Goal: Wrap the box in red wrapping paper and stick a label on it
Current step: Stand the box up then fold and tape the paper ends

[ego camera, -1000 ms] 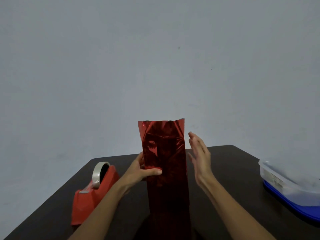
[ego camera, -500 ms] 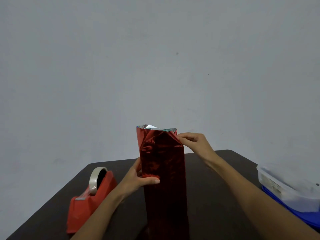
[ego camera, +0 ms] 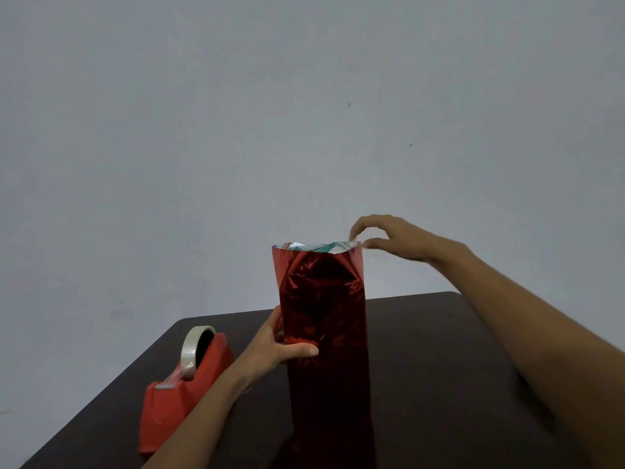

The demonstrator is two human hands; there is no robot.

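Aloft, right hand [ego camera: 396, 237] at paper [ego camera: 321, 299] rim.

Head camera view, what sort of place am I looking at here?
Probably a plain indoor room used for gift wrapping; home or office, I cannot tell. The signs: a bare pale wall, a dark table with a red tape dispenser on it, and a box in red wrapping paper.

left hand [ego camera: 272, 350] and right hand [ego camera: 399, 238] bare, forearms bare.
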